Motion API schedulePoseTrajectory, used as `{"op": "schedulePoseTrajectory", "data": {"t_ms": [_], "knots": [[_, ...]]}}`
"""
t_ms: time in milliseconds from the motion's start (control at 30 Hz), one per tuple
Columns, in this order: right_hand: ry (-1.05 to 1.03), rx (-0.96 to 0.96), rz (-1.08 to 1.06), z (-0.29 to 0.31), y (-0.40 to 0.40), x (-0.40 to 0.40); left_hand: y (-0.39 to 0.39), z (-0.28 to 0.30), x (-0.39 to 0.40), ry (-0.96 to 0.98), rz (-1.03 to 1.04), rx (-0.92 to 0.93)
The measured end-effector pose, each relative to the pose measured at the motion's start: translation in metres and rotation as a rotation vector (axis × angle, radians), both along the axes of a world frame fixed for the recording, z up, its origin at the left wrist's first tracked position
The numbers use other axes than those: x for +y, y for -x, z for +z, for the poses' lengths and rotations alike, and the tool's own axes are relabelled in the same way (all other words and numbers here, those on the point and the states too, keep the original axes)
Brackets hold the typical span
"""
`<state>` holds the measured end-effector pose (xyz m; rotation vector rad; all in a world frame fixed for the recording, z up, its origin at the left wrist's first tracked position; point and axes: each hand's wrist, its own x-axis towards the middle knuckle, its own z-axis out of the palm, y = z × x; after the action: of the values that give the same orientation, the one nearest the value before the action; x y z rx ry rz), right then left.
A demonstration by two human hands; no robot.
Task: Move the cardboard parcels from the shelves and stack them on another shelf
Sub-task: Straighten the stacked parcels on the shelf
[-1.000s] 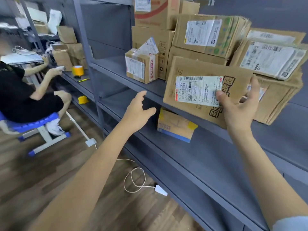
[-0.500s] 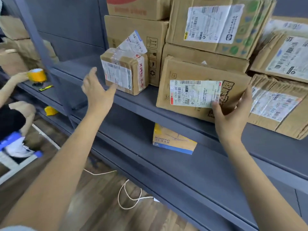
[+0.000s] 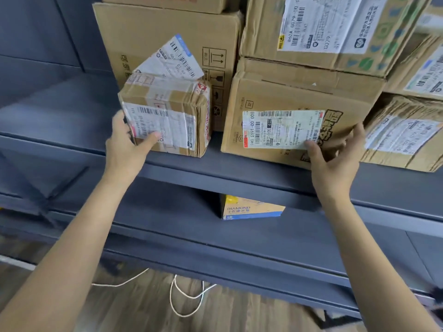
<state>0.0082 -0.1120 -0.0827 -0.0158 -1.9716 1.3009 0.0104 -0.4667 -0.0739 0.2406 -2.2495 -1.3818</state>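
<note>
Both hands are up at the grey metal shelf loaded with brown cardboard parcels. The left hand is gripping the small taped brown cardboard parcel with white shipping labels at its left front corner, thumb lying across the front label, fingers going round the left side. That parcel is sitting near the shelf's front edge, a loose white label sticking up from its top. The right hand is holding the wider brown cardboard parcel with a long white barcode label at its lower right corner, thumb on the label, fingers curling round the right edge. This parcel is resting on the same shelf, just right of the small one, a narrow gap between them. A large plain brown carton is standing behind the small parcel. A brown box with green print and a big label is lying on top of the wider parcel. A crumpled brown labelled parcel is sitting at the right. A yellow and blue box is sitting on the shelf below. A white cable is lying on the wooden floor.
</note>
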Motion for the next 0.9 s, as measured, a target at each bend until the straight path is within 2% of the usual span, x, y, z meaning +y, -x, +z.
{"op": "schedulePoseTrajectory", "data": {"t_ms": [100,300,500,900], "knots": [[0.019,-0.006,-0.041,0.001,-0.001,-0.004,0.003,0.002,0.002,0.026,-0.025,0.052],[0.044,-0.003,-0.035,0.006,-0.005,0.001,0.003,0.0,0.015,0.067,-0.138,0.043],[0.064,-0.01,-0.039,0.013,-0.014,0.03,0.003,0.004,0.028,0.078,-0.127,0.047],[-0.071,-0.063,0.023,0.008,-0.002,0.024,-0.001,0.009,0.037,0.137,-0.126,-0.041]]}}
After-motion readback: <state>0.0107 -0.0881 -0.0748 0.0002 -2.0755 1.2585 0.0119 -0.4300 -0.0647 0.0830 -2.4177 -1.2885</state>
